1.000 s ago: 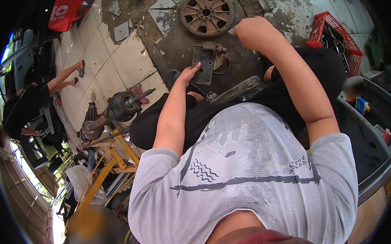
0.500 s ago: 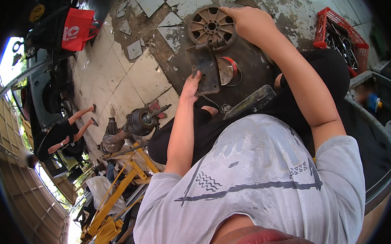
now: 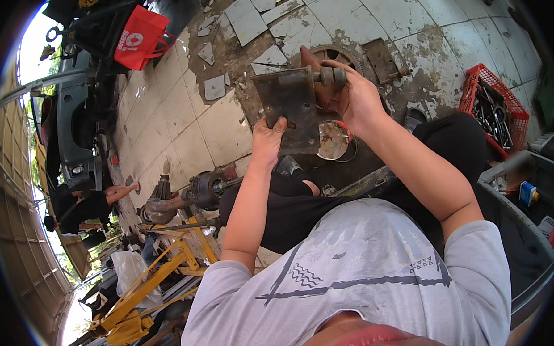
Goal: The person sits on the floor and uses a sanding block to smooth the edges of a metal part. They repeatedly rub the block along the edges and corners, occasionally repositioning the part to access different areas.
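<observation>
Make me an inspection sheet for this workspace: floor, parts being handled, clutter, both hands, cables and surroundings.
Surface: tiled floor, stained in places, with loose tile pieces.
Parts: dark metal bracket with holes; cylindrical fitting by its upper right edge.
Clutter: toothed wheel, partly hidden by a hand; flat metal plate; round tin with a red rim; red crate holding metal tools.
Left hand: closed on the bracket's left side, thumb on its face.
Right hand: at the fitting; grip partly hidden.
Cables: nothing seen.
Surroundings: red bag, yellow metal frame, another person at far left.
</observation>
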Available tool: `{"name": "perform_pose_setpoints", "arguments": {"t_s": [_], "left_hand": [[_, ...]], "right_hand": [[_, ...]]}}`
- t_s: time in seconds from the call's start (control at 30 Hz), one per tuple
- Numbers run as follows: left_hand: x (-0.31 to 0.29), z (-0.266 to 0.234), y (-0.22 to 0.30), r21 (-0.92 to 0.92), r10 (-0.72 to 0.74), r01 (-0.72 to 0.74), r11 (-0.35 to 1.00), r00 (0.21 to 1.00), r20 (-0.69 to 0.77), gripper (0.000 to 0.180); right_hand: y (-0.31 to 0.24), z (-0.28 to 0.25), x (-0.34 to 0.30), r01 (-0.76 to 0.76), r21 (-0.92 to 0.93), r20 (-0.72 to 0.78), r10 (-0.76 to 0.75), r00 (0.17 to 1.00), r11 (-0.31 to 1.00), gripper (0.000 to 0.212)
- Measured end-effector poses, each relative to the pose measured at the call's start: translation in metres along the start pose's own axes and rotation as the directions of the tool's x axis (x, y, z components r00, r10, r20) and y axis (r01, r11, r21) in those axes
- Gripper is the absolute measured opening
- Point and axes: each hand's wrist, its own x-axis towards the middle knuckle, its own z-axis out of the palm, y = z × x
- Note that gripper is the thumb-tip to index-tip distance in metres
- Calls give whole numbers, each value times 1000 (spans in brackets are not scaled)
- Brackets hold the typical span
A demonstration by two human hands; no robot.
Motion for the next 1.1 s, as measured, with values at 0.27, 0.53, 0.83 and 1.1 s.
{"name": "perform_pose_setpoints", "arguments": {"t_s": [0.27,0.53,0.83,1.1], "left_hand": [[36,50,13,313,222,-172,934,966,-134,61],[33,58,27,448,278,-211,869,956,-89,53],[5,77,11,574,327,-329,750,939,110,43],[-11,85,-37,667,265,-332,667,942,204,50]], "right_hand": [[-32,57,-13,163,317,-47,-156,987,934,47],[-29,43,0,139,119,-26,-137,990,983,40],[-15,20,-13,148,186,-255,-98,962,971,20],[26,-71,7,68,126,-164,-46,985,990,24]]}}
